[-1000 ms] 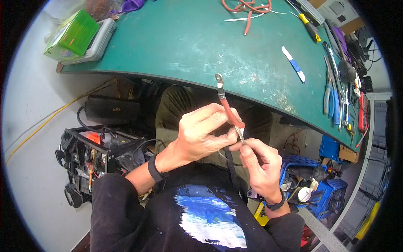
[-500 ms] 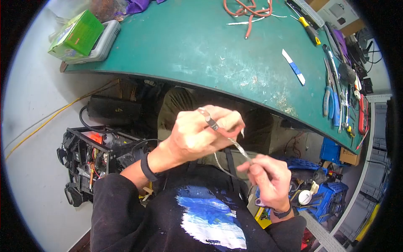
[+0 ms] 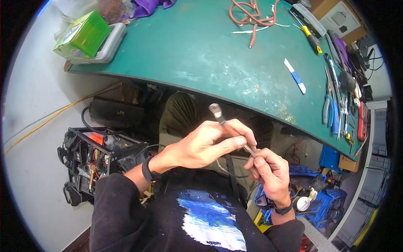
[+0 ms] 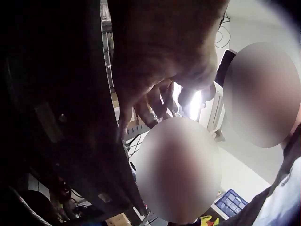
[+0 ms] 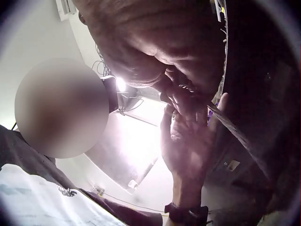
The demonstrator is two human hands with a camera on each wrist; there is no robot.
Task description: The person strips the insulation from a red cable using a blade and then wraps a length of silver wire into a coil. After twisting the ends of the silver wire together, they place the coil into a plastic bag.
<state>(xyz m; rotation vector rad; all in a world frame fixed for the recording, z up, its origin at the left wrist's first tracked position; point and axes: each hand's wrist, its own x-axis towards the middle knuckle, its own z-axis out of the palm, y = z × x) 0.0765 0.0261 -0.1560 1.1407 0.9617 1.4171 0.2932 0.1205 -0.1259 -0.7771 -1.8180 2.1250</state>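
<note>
In the head view, a short red-brown cable [image 3: 232, 131] with a metal lug [image 3: 215, 110] at its upper end is held in front of the table edge. My left hand [image 3: 201, 145] grips its red sleeve, thumb laid along it and the lug sticking out above the fingers. Silvery bare wire [image 3: 250, 150] comes out below the left thumb, and my right hand [image 3: 270, 170] pinches it between thumb and fingers. A twisted wire length [image 5: 240, 134] runs off from the right fingers in the right wrist view. The left wrist view shows the left hand [image 4: 162, 52] dark, its grip hidden.
On the green table [image 3: 189, 54] lie a coiled red-brown cable [image 3: 252, 19], a blue-and-white knife [image 3: 295, 76] and a yellow-black screwdriver [image 3: 311, 40]. Pliers [image 3: 328, 101] and other tools line its right side. Blue crates [image 3: 325, 206] and a black-framed machine [image 3: 100, 159] stand below.
The lug, lying low over the left hand half a second ago, now points up and away. My right hand has come back up close to the left, and the left thumb now lies along the cable.
</note>
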